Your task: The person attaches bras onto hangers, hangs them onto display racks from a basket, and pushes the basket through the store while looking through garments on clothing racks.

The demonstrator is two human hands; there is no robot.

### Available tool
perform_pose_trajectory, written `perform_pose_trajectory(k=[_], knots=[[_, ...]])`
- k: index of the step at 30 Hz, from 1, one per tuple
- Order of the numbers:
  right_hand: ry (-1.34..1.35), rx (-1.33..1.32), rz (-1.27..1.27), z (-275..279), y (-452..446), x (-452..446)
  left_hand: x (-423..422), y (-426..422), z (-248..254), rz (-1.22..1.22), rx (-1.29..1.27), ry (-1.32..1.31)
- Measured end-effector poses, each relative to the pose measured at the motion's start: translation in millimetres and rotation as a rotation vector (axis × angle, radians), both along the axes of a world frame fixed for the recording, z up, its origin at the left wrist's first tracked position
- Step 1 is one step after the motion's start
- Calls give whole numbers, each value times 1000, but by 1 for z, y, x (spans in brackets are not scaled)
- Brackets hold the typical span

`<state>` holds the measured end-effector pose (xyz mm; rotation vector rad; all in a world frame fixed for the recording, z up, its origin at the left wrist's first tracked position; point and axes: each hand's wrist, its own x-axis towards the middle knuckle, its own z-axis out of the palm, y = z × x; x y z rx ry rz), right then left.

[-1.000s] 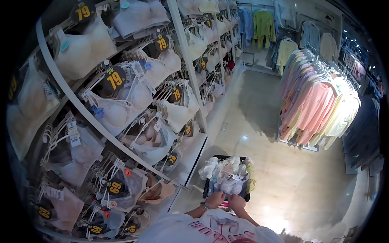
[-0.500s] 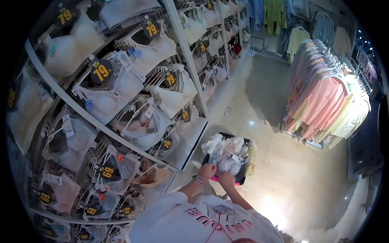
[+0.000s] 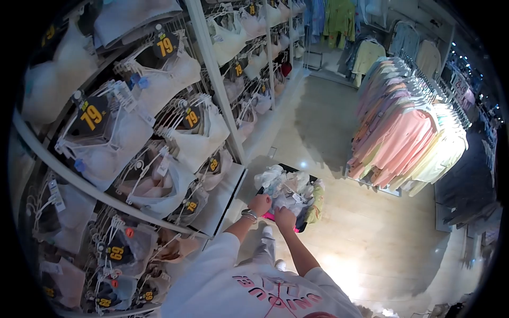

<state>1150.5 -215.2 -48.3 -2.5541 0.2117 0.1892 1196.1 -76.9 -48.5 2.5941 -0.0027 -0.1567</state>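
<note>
While basket (image 3: pixel 300 227) of garments (image 3: pixel 297 185) lies just beyond hands (image 3: pixel 260 204) (image 3: pixel 285 218), both curl closed, grip unclear.

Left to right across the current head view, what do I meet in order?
Largest black 79 price sign → white shelf base → left hand → right hand → yellow-green garment → hanging pastel tops
</note>
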Motion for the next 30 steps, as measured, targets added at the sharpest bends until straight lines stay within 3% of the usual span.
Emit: perform_pose_trajectory(k=[13,19,30], knots=[[84,-72,-165,4,-27,130,148,-34,-18,-163,-37,44],[23,-115,-253,-5,-40,179,208,-50,-33,-295,-48,-48],[-120,-155,-338,-15,-65,232,267,-83,-33,-293,-128,-57]])
